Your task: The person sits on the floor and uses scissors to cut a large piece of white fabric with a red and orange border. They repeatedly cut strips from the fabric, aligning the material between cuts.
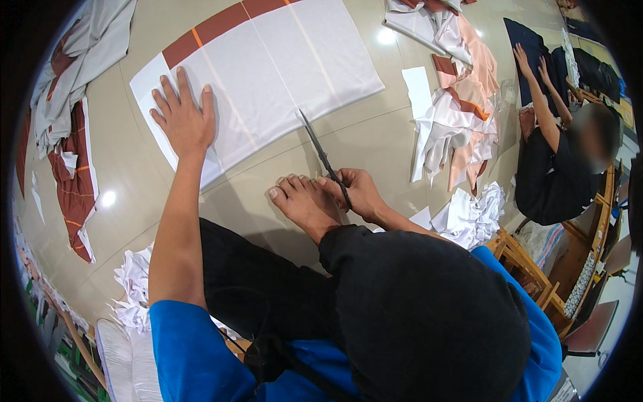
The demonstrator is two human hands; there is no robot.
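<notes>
A white fabric panel point(258, 74) with a brown band point(221, 23) and thin orange stripes lies spread on the tiled floor. On its left part my left hand point(184, 119) rests flat, fingers spread. My right hand point(358, 194) grips dark scissors point(321, 153) by the handles, beside my bare foot point(305, 204). The scissors' tip reaches the panel's near edge, close to a thin line running up the fabric. Whether the blades are parted cannot be made out.
Fabric scraps point(462, 114) in white, peach and brown lie to the right. More brown and grey cloth point(74, 167) lies at left. Crumpled white scraps point(472, 214) sit near my right arm. Another person point(559, 161) in black sits at far right over dark cloth point(526, 50). Wooden furniture point(536, 275) stands behind.
</notes>
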